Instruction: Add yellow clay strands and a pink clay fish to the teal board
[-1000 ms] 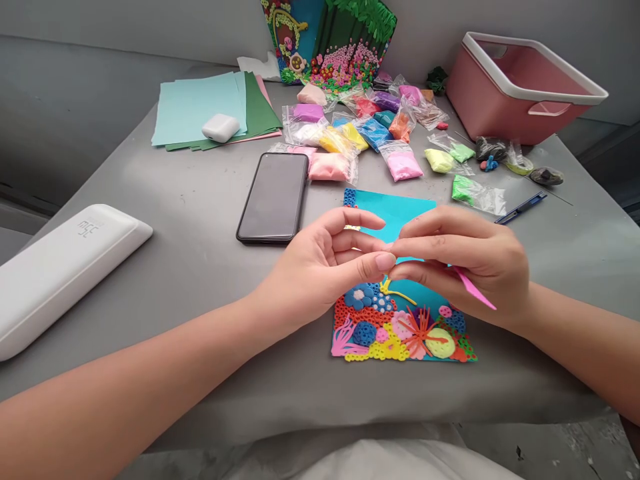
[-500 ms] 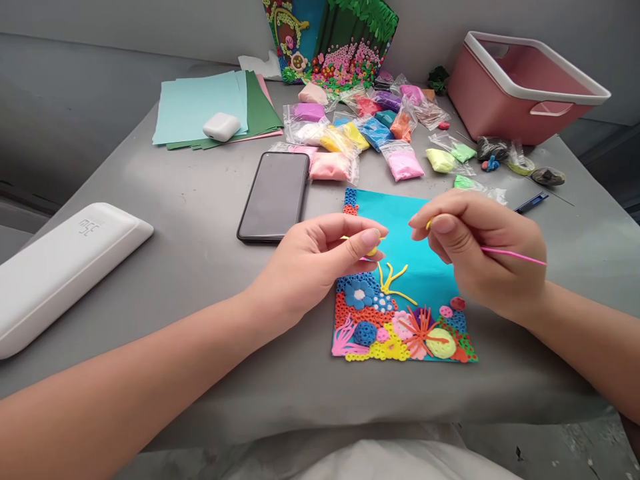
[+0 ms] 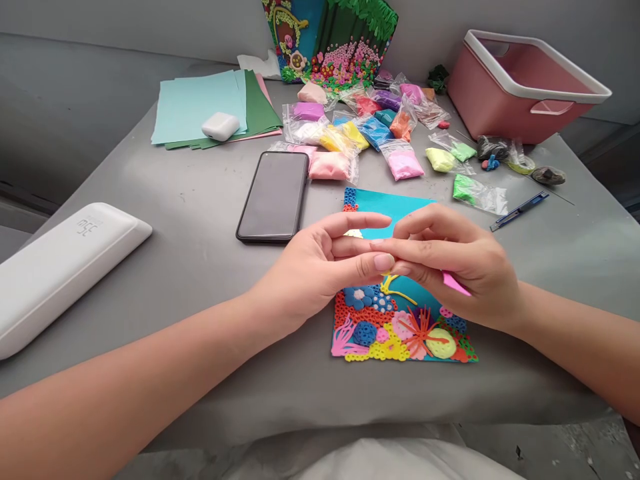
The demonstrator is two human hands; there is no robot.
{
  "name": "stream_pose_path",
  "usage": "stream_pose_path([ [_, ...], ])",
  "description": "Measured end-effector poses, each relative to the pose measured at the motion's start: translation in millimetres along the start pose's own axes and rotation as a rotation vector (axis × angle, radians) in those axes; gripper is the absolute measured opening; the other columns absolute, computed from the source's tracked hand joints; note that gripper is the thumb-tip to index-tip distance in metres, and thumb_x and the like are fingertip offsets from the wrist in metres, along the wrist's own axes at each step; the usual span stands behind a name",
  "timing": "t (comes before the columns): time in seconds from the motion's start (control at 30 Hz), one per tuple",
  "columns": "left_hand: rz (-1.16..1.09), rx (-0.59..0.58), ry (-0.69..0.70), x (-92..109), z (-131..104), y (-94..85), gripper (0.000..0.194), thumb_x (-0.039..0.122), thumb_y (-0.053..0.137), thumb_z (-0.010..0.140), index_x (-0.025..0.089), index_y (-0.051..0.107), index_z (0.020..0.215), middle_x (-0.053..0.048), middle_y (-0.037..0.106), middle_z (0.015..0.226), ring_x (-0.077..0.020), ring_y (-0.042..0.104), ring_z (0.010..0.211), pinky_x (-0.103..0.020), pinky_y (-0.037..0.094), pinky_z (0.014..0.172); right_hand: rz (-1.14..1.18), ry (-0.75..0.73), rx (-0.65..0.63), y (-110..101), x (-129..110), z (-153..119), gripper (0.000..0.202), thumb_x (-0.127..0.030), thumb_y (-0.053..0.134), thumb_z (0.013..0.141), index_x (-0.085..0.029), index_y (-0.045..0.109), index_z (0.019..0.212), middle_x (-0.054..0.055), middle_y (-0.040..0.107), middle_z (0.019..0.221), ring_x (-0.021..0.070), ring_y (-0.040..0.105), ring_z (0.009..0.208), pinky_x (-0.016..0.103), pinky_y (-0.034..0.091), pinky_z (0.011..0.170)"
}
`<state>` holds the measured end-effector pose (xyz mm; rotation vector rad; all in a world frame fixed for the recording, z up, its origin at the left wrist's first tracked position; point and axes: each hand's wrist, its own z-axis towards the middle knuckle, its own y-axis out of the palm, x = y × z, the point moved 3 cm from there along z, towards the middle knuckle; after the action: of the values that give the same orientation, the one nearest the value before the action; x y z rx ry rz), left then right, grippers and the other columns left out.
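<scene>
Above a blue board [image 3: 400, 207] decorated with colourful clay shapes, my two hands meet at the fingertips. My left hand [image 3: 345, 257] has its thumb and fingers closed in around a bit of yellow clay, mostly hidden between the fingertips. My right hand [image 3: 450, 260] touches those fingertips and keeps a thin pink tool [image 3: 456, 283] tucked in its palm. Yellow clay strands [image 3: 400, 293] spread on the board just below the hands. Blue flowers, an orange branching shape [image 3: 423, 333] and a pale yellow disc [image 3: 441, 343] lie nearer the front edge.
A black phone [image 3: 274, 195] lies left of the board, with a white device [image 3: 70, 267] farther left. Bagged clay [image 3: 330, 165] is spread behind. A blue cutter [image 3: 520, 211] lies at right, before a pink basket [image 3: 520, 100]. Coloured sheets [image 3: 200, 100] hold a white case [image 3: 220, 125].
My right hand has moved left and turned, and its fingertips now meet my left hand's. The cutter and green clay bag show more fully. The pink tool has shifted left with my right hand.
</scene>
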<state>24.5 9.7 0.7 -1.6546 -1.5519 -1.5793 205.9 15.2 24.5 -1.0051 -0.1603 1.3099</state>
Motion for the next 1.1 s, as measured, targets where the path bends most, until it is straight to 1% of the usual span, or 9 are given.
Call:
stream_pose_path([
  [0.2, -0.003, -0.011, 0.007, 0, 0, -2.0, 0.046, 0.022, 0.089, 0.073, 0.027, 0.068, 0.114, 0.003, 0.081, 0.087, -0.015, 0.075, 0.086, -0.027, 0.058, 0.081, -0.04, 0.053, 0.055, -6, -4, 2, 0.016, -0.017, 0.072, 0.091, -0.026, 0.075, 0.104, 0.005, 0.064, 0.091, 0.0133, 0.064, 0.079, 0.028, 0.06, 0.069],
  [0.4, 0.043, -0.016, 0.048, 2, 2, -1.0, 0.042, 0.021, 0.091, 0.069, 0.023, 0.069, 0.105, 0.004, 0.077, 0.073, -0.0127, 0.072, 0.072, -0.024, 0.057, 0.071, -0.064, 0.0, 0.082, -8, -5, -2, 0.014, -0.017, 0.073, 0.089, -0.028, 0.077, 0.097, 0.003, 0.067, 0.09, 0.0121, 0.063, 0.071, 0.028, 0.056, 0.064],
  [0.53, 0.028, -0.03, 0.068, 5, 0, 2.1, 0.04, 0.019, 0.091, 0.069, 0.023, 0.069, 0.103, 0.004, 0.076, 0.074, -0.0125, 0.072, 0.073, -0.023, 0.058, 0.071, -0.077, -0.002, 0.094, -9, -6, 0, 0.011, -0.017, 0.071, 0.091, -0.027, 0.074, 0.093, 0.002, 0.068, 0.089, 0.0127, 0.065, 0.073, 0.029, 0.056, 0.066],
  [0.63, 0.025, -0.018, 0.063, 4, 0, 1.8, 0.03, 0.023, 0.088, 0.075, 0.023, 0.073, 0.101, 0.004, 0.076, 0.081, -0.0109, 0.072, 0.078, -0.021, 0.059, 0.074, -0.083, 0.078, 0.145, -12, -2, 4, 0.009, -0.018, 0.067, 0.093, -0.024, 0.072, 0.092, 0.005, 0.067, 0.091, 0.0156, 0.065, 0.078, 0.031, 0.056, 0.069],
  [0.73, 0.04, 0.045, 0.07, 2, 1, -1.5, 0.017, 0.029, 0.084, 0.081, 0.022, 0.077, 0.095, 0.003, 0.075, 0.09, -0.01, 0.071, 0.085, -0.02, 0.061, 0.077, -0.026, 0.209, 0.181, -15, 4, 5, 0.014, -0.021, 0.059, 0.099, -0.024, 0.072, 0.094, 0.006, 0.068, 0.093, 0.0177, 0.066, 0.085, 0.033, 0.055, 0.072],
  [0.83, 0.047, 0.101, 0.074, 0, 3, -4.2, 0.017, 0.034, 0.08, 0.084, 0.022, 0.077, 0.095, 0.002, 0.074, 0.093, -0.01, 0.07, 0.088, -0.022, 0.062, 0.08, 0.076, 0.293, 0.178, -14, 9, 4, 0.017, -0.026, 0.056, 0.101, -0.024, 0.073, 0.097, 0.005, 0.067, 0.095, 0.0155, 0.064, 0.078, 0.032, 0.052, 0.066],
  [0.9, 0.044, 0.109, 0.08, 0, 4, -4.3, 0.019, 0.036, 0.079, 0.085, 0.022, 0.076, 0.098, 0.002, 0.073, 0.093, -0.0107, 0.07, 0.088, -0.023, 0.062, 0.08, 0.127, 0.313, 0.167, -13, 11, 3, 0.009, -0.031, 0.067, 0.095, -0.024, 0.072, 0.096, 0.004, 0.065, 0.093, 0.0125, 0.058, 0.068, 0.03, 0.048, 0.057],
  [1.0, 0.05, 0.108, 0.087, 1, 3, -3.7, 0.024, 0.034, 0.082, 0.081, 0.022, 0.076, 0.101, 0.0, 0.073, 0.096, -0.0131, 0.07, 0.092, -0.025, 0.061, 0.082, 0.173, 0.334, 0.154, -11, 10, 1, 0.021, -0.032, 0.084, 0.08, -0.022, 0.07, 0.091, 0.001, 0.061, 0.09, 0.0091, 0.048, 0.059, 0.029, 0.042, 0.05],
  [1.1, 0.067, 0.107, 0.088, 1, 2, -3.4, 0.034, 0.028, 0.09, 0.072, 0.023, 0.077, 0.103, -0.001, 0.075, 0.101, -0.0139, 0.07, 0.093, -0.025, 0.059, 0.083, 0.151, 0.321, 0.148, -10, 8, 1, 0.019, -0.03, 0.084, 0.08, -0.022, 0.069, 0.086, 0.001, 0.061, 0.086, 0.0095, 0.048, 0.059, 0.029, 0.04, 0.05],
])
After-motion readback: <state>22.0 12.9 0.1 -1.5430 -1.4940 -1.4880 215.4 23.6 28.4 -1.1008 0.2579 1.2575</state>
